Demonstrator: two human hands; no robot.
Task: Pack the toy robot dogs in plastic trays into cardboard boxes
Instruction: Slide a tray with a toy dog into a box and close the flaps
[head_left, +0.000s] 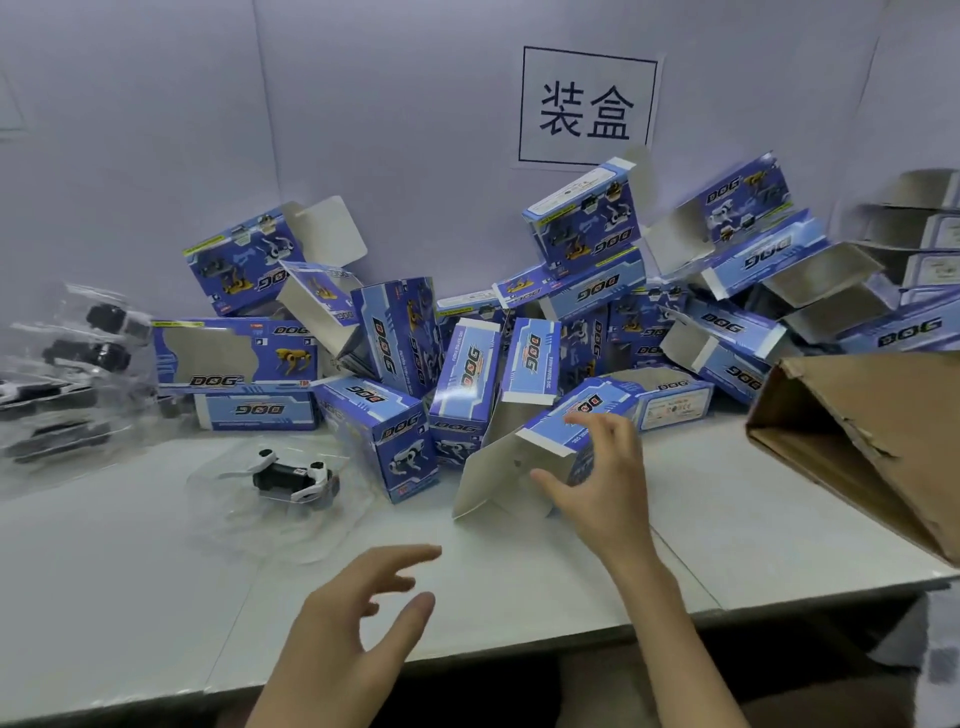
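Two hands: both empty, fingers spread
Left hand: hovering above the table
Right hand: at the open box

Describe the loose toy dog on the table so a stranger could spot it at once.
Under the paper sign on the back wall is a pile of blue DOG boxes. On the white table before the pile's left half lies a black-and-white toy robot dog in a clear plastic tray. It alone lies apart; the other trayed dogs are stacked at the far left.
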